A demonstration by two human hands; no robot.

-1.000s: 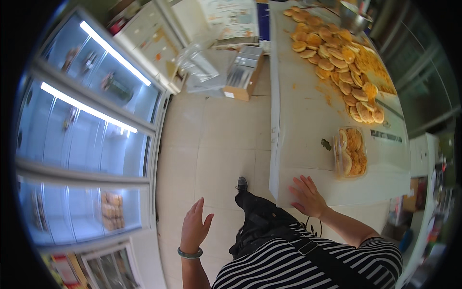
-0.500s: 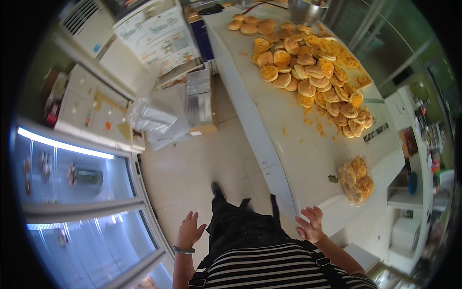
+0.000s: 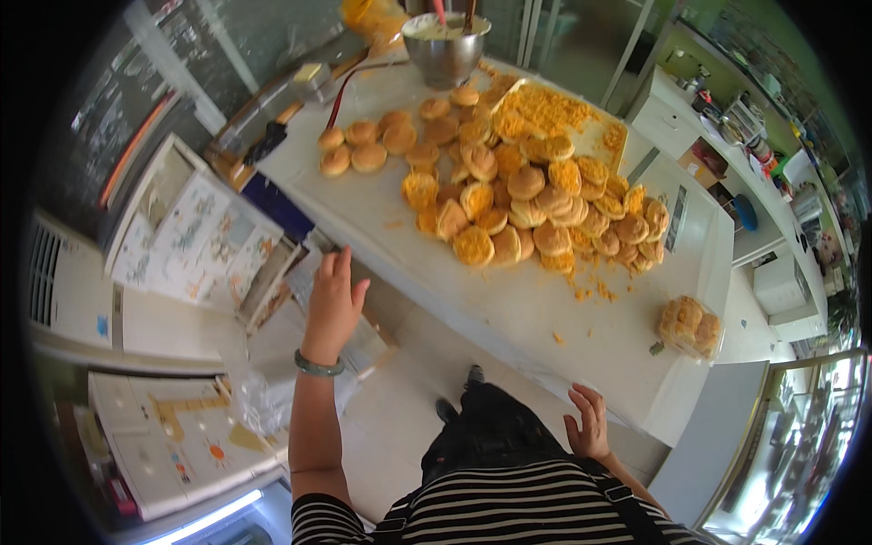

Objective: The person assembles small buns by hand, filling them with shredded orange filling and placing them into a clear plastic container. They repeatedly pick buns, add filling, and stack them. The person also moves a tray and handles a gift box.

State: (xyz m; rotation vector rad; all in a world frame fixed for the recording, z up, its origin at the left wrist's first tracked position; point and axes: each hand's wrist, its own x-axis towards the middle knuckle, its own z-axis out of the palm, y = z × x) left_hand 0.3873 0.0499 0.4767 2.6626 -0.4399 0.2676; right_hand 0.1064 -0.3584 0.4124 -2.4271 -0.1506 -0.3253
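Note:
My left hand (image 3: 334, 304), with a green bangle at the wrist, reaches forward over the gap beside the table's left edge. Its fingers are stretched out and nothing is in it. Low beside the table's front edge hangs my right hand (image 3: 589, 422), fingers apart and holding nothing. On the white table (image 3: 490, 304) lies a big heap of round buns (image 3: 527, 184), many coated with orange-yellow shreds. A few plain buns (image 3: 368, 156) sit apart at the heap's left. Behind the heap, a tray (image 3: 554, 113) holds more of the shreds. A clear pack of coated buns (image 3: 690, 325) rests at the right.
A steel mixing bowl (image 3: 445, 50) with utensils in it stands at the table's far end, near a small clear container (image 3: 311, 80). Plastic wrapping (image 3: 259, 395) and boxes lie on the floor at left. A lit fridge (image 3: 232, 522) is at lower left, shelving at right.
The view has swung leftward and closer to the table. My left hand has moved up and forward toward the table's left edge; my right hand stays low, still empty.

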